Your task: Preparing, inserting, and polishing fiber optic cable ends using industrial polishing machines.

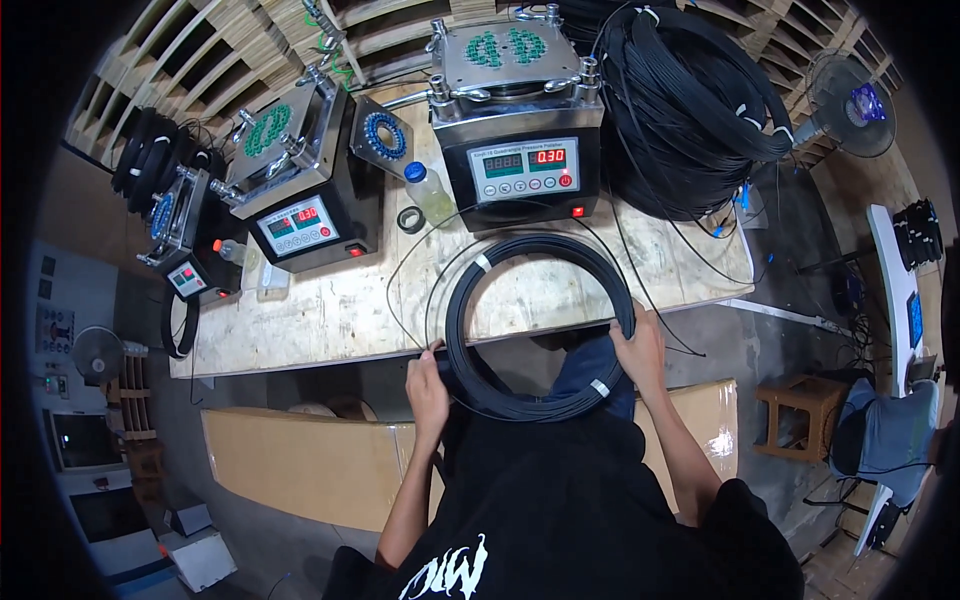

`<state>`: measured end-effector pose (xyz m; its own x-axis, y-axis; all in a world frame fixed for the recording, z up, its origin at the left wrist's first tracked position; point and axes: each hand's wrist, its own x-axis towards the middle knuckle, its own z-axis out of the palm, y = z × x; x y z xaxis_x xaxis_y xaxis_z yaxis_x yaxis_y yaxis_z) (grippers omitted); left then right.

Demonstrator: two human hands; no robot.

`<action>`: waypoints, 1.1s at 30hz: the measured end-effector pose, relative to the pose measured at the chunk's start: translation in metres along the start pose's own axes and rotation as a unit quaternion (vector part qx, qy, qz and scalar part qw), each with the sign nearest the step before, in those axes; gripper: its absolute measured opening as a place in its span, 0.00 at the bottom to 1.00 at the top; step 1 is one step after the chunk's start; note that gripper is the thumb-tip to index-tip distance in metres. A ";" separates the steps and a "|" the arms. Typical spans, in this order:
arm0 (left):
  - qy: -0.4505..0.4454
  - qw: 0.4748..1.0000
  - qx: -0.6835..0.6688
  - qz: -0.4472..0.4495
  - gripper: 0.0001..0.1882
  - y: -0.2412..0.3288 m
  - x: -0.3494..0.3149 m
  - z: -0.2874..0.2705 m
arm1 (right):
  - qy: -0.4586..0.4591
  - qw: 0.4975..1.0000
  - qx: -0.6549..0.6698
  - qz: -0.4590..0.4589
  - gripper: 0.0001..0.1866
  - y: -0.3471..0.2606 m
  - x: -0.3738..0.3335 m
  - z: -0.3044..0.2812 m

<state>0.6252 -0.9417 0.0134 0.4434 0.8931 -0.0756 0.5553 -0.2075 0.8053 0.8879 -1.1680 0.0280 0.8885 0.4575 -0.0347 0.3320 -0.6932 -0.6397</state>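
A coil of black cable (466, 372), bound with white tape in two places, hangs over the front edge of the workbench and above my lap. My right hand (641, 352) is closed around its right side, thumb on top. Left of the coil, my left hand (428, 392) pinches a loose black cable strand (428, 318) near the bench edge. Thin loops of this strand arch over the bench toward the polishing machine (525, 165) in the middle. One free cable end (700, 353) sticks out past the bench edge on the right.
Two more polishing machines (300, 225) (187, 270) stand to the left on the wooden bench (300, 335). A blue-capped bottle (428, 192) and a black tape roll (410, 220) sit between machines. A large pile of black cable coils (680, 120) fills the right end. Cardboard (300, 460) lies below.
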 end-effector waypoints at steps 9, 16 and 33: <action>-0.127 0.934 -0.254 -0.215 0.27 -0.032 -0.013 -0.046 | -0.003 0.988 0.152 -0.019 0.30 0.036 0.002 0.010; -0.159 0.966 -0.179 -0.100 0.29 -0.015 0.004 -0.022 | 0.009 0.993 0.114 -0.005 0.26 0.016 0.017 0.010; -0.377 0.886 0.239 -0.128 0.35 -0.012 0.097 -0.091 | -0.150 0.985 -0.076 -0.040 0.22 -0.036 0.069 -0.058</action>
<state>0.5975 -0.8159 0.0503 0.5040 0.4524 -0.7357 0.8598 -0.3436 0.3777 0.9556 -1.1431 0.0930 0.7308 0.6431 -0.2290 0.4620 -0.7129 -0.5275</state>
